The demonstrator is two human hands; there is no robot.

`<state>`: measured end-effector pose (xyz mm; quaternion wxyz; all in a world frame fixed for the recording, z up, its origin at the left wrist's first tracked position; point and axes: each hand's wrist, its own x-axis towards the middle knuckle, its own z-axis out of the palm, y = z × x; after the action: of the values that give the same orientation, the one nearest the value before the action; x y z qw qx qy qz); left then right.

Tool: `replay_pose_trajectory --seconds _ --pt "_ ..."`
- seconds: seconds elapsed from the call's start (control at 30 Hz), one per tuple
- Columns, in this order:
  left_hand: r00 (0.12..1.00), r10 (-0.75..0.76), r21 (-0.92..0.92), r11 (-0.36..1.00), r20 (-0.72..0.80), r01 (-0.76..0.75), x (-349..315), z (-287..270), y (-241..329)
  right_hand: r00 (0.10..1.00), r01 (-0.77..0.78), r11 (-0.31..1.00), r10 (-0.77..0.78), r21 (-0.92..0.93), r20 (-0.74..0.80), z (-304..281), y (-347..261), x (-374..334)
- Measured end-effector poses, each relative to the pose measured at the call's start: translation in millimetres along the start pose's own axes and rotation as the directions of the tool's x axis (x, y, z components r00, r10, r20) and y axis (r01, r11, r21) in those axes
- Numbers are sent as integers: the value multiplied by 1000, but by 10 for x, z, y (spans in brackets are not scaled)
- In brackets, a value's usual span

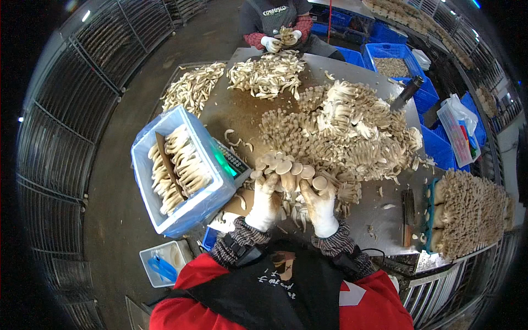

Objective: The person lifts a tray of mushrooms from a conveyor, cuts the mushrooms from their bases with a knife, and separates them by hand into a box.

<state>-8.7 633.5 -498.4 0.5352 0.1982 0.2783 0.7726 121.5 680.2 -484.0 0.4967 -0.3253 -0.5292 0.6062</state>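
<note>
Both my hands wear white gloves with brown stains on the fingers. My left hand (263, 208) and my right hand (322, 210) grip a cluster of brown-capped mushrooms (285, 169) from either side, with its round caps facing away from me. The cluster is held over the near edge of the metal table (379, 231). Directly beyond it rises a large heap of mushroom clusters (357, 135). Loose pale mushrooms lie under and between my hands. To the left, a plastic-lined crate (206, 208) holds rows of mushrooms, parted by a brown strip (169, 165).
A scale with a green-lit display (224, 160) sits beside the crate. Mushroom piles (267, 74) lie at the far side, where a co-worker's gloved hands (280, 41) hold mushrooms. At right are a dark brush (407, 214), a mushroom block (473, 214) and blue crates (434, 146).
</note>
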Motion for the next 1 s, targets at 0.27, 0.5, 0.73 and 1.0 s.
replay_pose_trajectory --seconds 0.27,0.5,0.73,1.0 --pt "999 36 157 987 23 -39 -43 149 23 998 16 996 -21 -89 -56 -92 -66 36" --pt "986 -13 161 987 167 -14 13 70 104 996 -9 989 -5 145 93 -127 -34 -81" --pt "960 -279 209 938 -7 275 -36 95 363 957 -63 969 -10 241 291 -233 -73 -96" --pt "967 -60 463 884 247 -64 155 -27 263 950 228 969 -199 -96 242 -118 -107 -109"
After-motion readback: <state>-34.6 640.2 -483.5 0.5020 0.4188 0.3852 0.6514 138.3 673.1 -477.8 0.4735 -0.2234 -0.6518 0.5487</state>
